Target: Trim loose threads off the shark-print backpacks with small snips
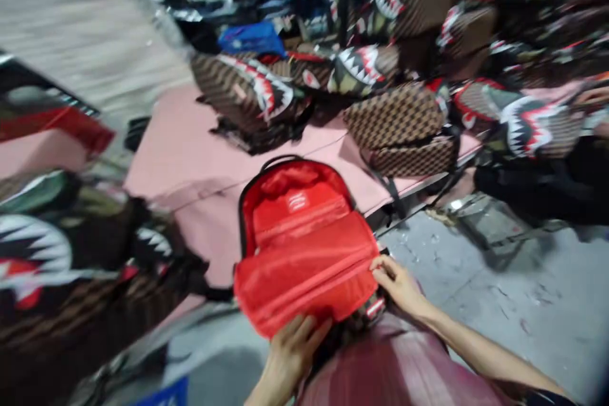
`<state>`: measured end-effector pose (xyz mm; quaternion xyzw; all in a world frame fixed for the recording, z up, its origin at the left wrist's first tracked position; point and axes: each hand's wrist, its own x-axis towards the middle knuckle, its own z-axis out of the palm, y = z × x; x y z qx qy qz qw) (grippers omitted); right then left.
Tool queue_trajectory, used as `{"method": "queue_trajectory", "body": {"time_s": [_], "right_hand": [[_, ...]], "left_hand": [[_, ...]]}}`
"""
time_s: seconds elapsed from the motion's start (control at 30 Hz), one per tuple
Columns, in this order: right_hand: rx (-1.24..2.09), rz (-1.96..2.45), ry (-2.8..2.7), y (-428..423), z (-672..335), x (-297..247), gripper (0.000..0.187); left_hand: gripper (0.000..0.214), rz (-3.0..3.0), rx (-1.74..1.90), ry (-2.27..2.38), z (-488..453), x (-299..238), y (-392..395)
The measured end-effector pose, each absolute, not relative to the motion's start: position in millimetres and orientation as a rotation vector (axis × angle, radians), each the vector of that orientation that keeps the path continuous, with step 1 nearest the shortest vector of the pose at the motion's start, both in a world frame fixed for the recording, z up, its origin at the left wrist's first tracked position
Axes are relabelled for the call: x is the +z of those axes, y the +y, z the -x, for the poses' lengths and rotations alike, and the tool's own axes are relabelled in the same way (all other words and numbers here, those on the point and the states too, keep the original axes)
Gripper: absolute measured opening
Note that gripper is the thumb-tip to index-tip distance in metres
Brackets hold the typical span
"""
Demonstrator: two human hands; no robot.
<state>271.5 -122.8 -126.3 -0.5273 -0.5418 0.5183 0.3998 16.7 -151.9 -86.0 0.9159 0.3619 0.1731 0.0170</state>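
An unzipped backpack (304, 235) with a bright red lining lies across my lap and the edge of the pink table, its flap folded down toward me. My right hand (399, 285) pinches the right edge of the red flap between thumb and fingers. At the flap's near edge, my left hand (297, 346) curls its fingers over the red fabric; part of its grip is hidden. A pale label (297, 202) shows inside the main compartment. Brown checkered fabric peeks out beneath the flap, beside my right wrist.
Checkered backpacks with shark-mouth prints, such as one brown backpack (254, 98), stand on the pink table (166, 139). Another shark-print backpack (71, 247) is close on the left. A co-worker's dark sleeve (533, 187) reaches in from the right. Scraps litter the grey floor (476, 292).
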Motion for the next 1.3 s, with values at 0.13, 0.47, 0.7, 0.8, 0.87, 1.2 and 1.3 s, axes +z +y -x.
{"method": "queue_trajectory", "body": {"time_s": [0.13, 0.47, 0.7, 0.8, 0.87, 1.2, 1.3], "right_hand": [[1.309, 1.362, -1.344, -141, -268, -134, 0.023], [1.244, 1.328, -1.298, -107, -267, -117, 0.026], [1.257, 1.359, -1.254, -112, -269, -135, 0.026], [1.305, 1.381, -1.290, -124, -265, -137, 0.026], [1.339, 1.413, -1.341, -132, -262, -141, 0.026], [1.374, 1.490, -1.512, -147, -281, -137, 0.030], [1.414, 1.533, -1.655, -117, -308, -92, 0.035]], "left_hand": [[0.033, -2.728, 0.509, 1.277, 0, -95, -187], [0.029, -2.679, 0.658, 1.395, 0, -91, -178], [0.021, -2.579, 0.774, 1.385, 14, -95, -188], [0.014, -2.358, 0.862, 1.348, 31, -74, -184], [0.018, -2.196, 0.910, 1.442, 41, -53, -162], [0.041, -2.060, -0.133, 1.475, -11, -66, 30], [0.047, -2.101, -0.242, 1.378, -22, -78, 11]]}}
